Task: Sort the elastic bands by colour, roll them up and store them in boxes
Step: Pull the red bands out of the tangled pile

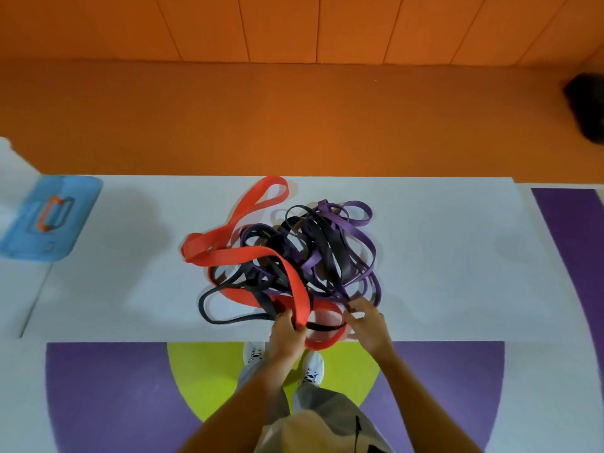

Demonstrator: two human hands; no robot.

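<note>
Orange wall behind our white worktop (441, 256), blurred blue box (49, 217) at left, tangled elastic bands (313, 253) mid-worktop, our left hand (287, 331) gripping a red band (295, 289), right hand (369, 325) fingers pinching the tangle's near edge, unidentifiable dark shape (588, 109) far right.

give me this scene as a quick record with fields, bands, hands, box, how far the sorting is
bands: red bands, purple bands and black bands, tangled in one pile
surface: white table
left hand: grips one of the red bands at the pile's near edge
right hand: fingers at the purple strands, grip unclear
box: blue box, far left
sorting: not started, nothing rolled
</note>
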